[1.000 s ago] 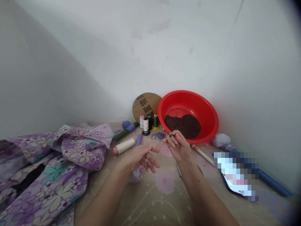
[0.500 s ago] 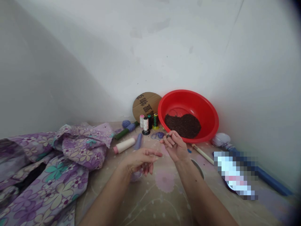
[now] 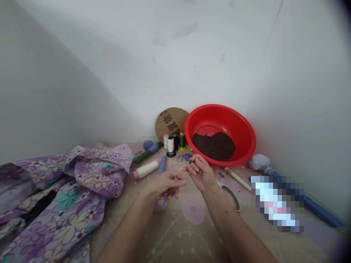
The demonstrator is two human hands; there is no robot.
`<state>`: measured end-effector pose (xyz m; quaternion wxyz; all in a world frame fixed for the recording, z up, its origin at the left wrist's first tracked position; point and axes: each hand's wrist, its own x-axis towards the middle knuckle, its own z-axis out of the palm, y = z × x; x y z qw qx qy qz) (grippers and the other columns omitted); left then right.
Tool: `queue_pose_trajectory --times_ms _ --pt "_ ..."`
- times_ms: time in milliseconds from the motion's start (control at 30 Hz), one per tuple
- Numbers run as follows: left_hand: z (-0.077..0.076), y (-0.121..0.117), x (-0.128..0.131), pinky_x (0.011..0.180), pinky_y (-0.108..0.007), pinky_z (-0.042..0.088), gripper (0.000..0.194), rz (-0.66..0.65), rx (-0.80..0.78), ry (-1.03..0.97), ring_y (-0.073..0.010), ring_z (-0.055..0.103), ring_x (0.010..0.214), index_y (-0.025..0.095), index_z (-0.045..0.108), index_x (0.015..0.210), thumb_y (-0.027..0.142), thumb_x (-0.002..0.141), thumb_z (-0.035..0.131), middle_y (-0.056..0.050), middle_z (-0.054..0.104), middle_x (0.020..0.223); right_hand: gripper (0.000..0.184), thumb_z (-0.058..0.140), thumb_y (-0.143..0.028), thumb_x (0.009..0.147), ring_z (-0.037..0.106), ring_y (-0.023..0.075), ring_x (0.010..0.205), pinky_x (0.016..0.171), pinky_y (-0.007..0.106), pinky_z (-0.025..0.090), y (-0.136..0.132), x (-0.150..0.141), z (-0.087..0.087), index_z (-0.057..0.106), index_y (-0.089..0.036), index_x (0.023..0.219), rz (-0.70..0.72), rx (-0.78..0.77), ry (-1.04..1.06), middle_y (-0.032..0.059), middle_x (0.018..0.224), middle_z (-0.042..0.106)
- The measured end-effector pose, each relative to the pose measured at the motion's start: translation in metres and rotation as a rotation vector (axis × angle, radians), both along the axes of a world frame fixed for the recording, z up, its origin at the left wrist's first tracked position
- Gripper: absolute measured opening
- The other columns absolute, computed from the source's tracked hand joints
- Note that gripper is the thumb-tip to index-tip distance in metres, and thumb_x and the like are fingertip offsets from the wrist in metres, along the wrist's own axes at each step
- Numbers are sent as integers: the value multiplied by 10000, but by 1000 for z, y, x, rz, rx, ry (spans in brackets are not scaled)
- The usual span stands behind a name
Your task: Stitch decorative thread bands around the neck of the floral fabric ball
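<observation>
The right hand (image 3: 202,172) has curled fingers, pinching a pale thread (image 3: 184,166), which runs toward the left hand (image 3: 168,183), half-closed, its grip unclear, above the counter (image 3: 183,239); light, even tension should avoid tangles.

Dim lt, diag shadow (image 3: 46,84) L, TR vignette (image 3: 346,11)

Basin (image 3: 245,135): soil (image 3: 215,147) lying inside!
Cardboard (image 3: 166,126): just left of basin
Spools (image 3: 170,145): left of basin too
Yarn ball (image 3: 259,160): right beside basin
Fabric (image 3: 87,182): way over, basin's left
</observation>
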<state>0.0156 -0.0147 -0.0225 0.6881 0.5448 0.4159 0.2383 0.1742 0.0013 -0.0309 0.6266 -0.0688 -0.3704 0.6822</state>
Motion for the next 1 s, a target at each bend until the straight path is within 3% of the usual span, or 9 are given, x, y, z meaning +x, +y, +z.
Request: queue_pose_trajectory --times_ms 133,367,533,600,667,833,1000 --pt "2 -1 1 314 -177 228 270 68 53 3 -52 397 266 187 518 634 385 613 699 44 572 392 126 724 -258 701 292 54 409 620 286 504 0 -2 -3 624 -185 724 16 -19 -2 -102 454 308" --pt "0 1 -4 462 -192 294 102 198 249 -10 -51 457 472 150 571 547 204 569 655 11 619 596 130 710 -264 715 279 56 407 586 274 485 -3 -5 -2 608 -183 728 43 1 -20 -104 458 297" --pt "-1 2 -7 640 -197 393 92 225 452 -69 -129 566 847 150 575 502 135 562 643 -52 629 939 140 721 -261 699 276 61 415 516 240 443 -4 -8 -1 607 -184 720 46 -19 -19 -100 465 295" --pt "2 1 -6 589 -198 397 116 222 448 -55 -119 572 786 145 566 496 154 575 651 -67 617 1018 143 723 -259 695 283 65 415 500 240 431 -5 -9 -2 604 -183 717 47 -26 -22 -97 465 299" --pt "4 -1 -4 485 -196 354 156 223 398 -55 -74 536 601 140 550 502 197 592 664 -68 636 982 148 725 -263 692 288 66 412 502 248 432 -5 -10 -3 604 -181 710 51 -29 -27 -96 460 303" --pt "5 -2 -2 467 -198 360 211 297 327 -94 -68 493 442 152 541 536 259 597 713 13 596 509 150 725 -268 704 309 57 410 523 240 439 -5 -11 -6 608 -176 717 63 -34 -29 -97 458 322" --pt "3 -1 -6 487 -194 399 251 362 310 -60 -72 531 439 143 536 551 275 588 747 8 610 469 156 743 -250 689 399 62 430 583 269 484 -5 -12 -5 611 -180 735 47 -30 -16 -89 466 416"
